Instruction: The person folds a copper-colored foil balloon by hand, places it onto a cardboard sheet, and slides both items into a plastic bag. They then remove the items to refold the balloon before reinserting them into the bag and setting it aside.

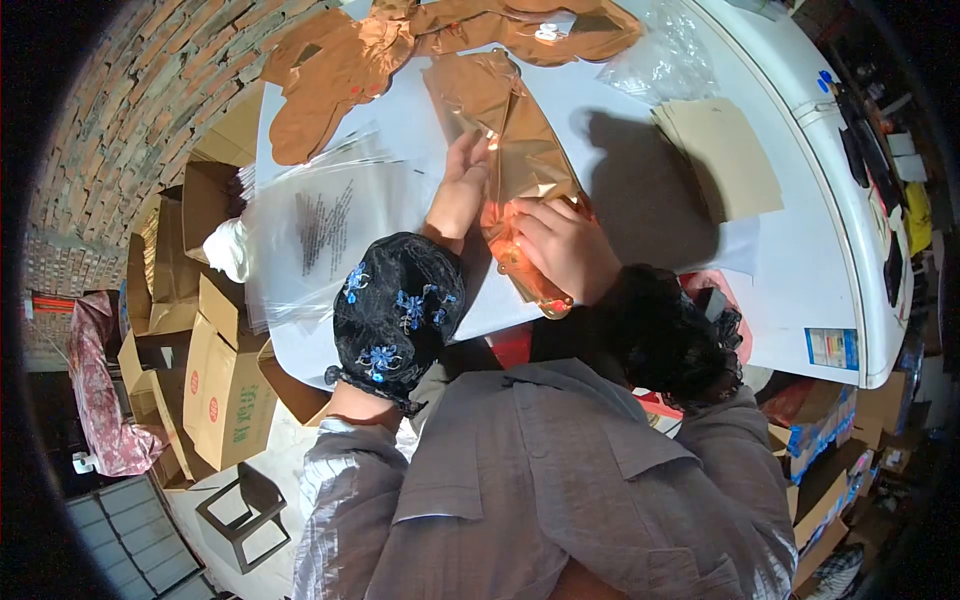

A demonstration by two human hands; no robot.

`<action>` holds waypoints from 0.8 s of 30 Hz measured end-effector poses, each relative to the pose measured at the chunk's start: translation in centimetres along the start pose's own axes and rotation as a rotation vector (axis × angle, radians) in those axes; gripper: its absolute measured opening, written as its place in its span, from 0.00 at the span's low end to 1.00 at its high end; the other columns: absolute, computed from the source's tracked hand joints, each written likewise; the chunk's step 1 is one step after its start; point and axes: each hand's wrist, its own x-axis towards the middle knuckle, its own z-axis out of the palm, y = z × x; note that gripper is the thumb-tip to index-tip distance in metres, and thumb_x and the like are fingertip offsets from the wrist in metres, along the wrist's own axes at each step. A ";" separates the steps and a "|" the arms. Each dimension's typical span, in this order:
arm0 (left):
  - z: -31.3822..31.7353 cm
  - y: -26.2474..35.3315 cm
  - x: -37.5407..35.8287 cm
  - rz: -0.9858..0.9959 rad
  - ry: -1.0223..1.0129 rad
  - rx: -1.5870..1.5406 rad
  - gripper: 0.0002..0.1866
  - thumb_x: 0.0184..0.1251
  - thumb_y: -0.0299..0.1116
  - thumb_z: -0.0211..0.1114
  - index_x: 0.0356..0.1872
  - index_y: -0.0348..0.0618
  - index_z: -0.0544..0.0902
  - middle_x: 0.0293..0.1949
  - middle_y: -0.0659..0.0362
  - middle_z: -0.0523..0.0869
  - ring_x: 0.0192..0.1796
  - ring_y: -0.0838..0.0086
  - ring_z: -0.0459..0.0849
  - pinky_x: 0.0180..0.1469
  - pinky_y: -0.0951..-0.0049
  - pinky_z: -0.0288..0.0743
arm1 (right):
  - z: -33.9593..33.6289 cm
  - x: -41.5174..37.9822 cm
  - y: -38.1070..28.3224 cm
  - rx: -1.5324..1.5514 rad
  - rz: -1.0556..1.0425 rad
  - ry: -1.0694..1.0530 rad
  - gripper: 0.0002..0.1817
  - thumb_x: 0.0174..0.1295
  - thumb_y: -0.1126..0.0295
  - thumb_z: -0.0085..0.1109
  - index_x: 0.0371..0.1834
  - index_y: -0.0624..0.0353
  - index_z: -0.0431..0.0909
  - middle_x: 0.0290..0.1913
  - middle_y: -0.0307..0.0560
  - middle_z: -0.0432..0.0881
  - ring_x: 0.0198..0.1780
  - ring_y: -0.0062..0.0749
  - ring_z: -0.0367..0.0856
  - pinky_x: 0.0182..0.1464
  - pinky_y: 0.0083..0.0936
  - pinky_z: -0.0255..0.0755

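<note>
One glossy, creased copper-coloured foil balloon (532, 168) lay folded at upper centre, right hand (562, 243) gripping it, left hand (463, 185) unclenched against its edge.

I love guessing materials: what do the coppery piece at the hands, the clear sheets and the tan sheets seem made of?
Coppery piece: likely metallic foil film; glossy, creased, with bright glints.
Clear sheets: probably plastic; translucent, with slight sheen.
Tan sheets: seemingly card or paper; matte and opaque.
</note>
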 end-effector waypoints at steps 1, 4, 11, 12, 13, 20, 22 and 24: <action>0.1 0.2 -0.1 -0.006 0.002 0.000 0.32 0.72 0.23 0.44 0.76 0.38 0.50 0.75 0.50 0.63 0.76 0.65 0.60 0.77 0.71 0.50 | 0.1 0.1 -0.1 -0.002 0.003 0.002 0.13 0.57 0.71 0.64 0.44 0.63 0.80 0.50 0.48 0.81 0.51 0.42 0.79 0.54 0.31 0.75; 0.5 0.8 -0.5 -0.019 0.005 -0.053 0.32 0.72 0.23 0.43 0.76 0.38 0.50 0.75 0.50 0.63 0.75 0.66 0.61 0.76 0.70 0.50 | 0.2 0.2 -0.3 -0.001 0.021 -0.009 0.16 0.55 0.71 0.65 0.47 0.63 0.79 0.49 0.48 0.80 0.51 0.43 0.78 0.54 0.33 0.74; 0.5 0.6 -0.4 -0.026 0.005 -0.063 0.31 0.71 0.22 0.42 0.76 0.38 0.52 0.75 0.51 0.63 0.75 0.66 0.61 0.76 0.70 0.51 | -0.1 -0.1 -0.6 0.018 0.077 -0.049 0.20 0.57 0.68 0.67 0.51 0.63 0.77 0.54 0.51 0.78 0.59 0.47 0.74 0.60 0.36 0.70; 0.4 0.5 -0.4 -0.033 0.006 -0.074 0.31 0.71 0.22 0.42 0.76 0.39 0.52 0.75 0.51 0.63 0.75 0.66 0.61 0.76 0.70 0.51 | 0.0 -0.1 -0.6 0.031 0.088 -0.039 0.20 0.58 0.67 0.67 0.52 0.63 0.77 0.55 0.52 0.78 0.60 0.47 0.73 0.62 0.37 0.69; 0.4 0.4 -0.3 -0.039 0.009 -0.084 0.31 0.72 0.22 0.42 0.76 0.39 0.52 0.74 0.51 0.64 0.75 0.66 0.61 0.76 0.70 0.51 | -0.3 -0.1 -0.6 0.012 0.082 -0.042 0.20 0.58 0.66 0.67 0.52 0.62 0.77 0.57 0.52 0.77 0.62 0.48 0.72 0.64 0.38 0.68; 0.0 -0.3 0.0 -0.016 -0.003 -0.014 0.30 0.72 0.22 0.42 0.76 0.39 0.53 0.75 0.51 0.63 0.76 0.66 0.60 0.75 0.71 0.52 | -2.2 -2.0 1.4 -0.045 0.123 -0.052 0.28 0.57 0.60 0.69 0.57 0.62 0.73 0.63 0.58 0.72 0.68 0.55 0.68 0.69 0.46 0.63; -0.1 -0.3 0.0 -0.014 -0.003 0.013 0.30 0.72 0.22 0.42 0.76 0.38 0.53 0.75 0.51 0.63 0.76 0.66 0.60 0.75 0.72 0.52 | -2.6 -3.0 2.6 0.001 0.203 -0.075 0.34 0.56 0.56 0.70 0.61 0.62 0.69 0.64 0.61 0.71 0.68 0.59 0.67 0.70 0.50 0.61; -0.3 -0.7 0.3 0.002 -0.013 0.037 0.30 0.72 0.22 0.42 0.75 0.38 0.53 0.75 0.51 0.64 0.76 0.67 0.60 0.75 0.72 0.52 | -3.3 -3.6 3.2 -0.068 0.173 -0.032 0.36 0.53 0.54 0.71 0.61 0.61 0.69 0.64 0.61 0.71 0.68 0.58 0.68 0.71 0.50 0.60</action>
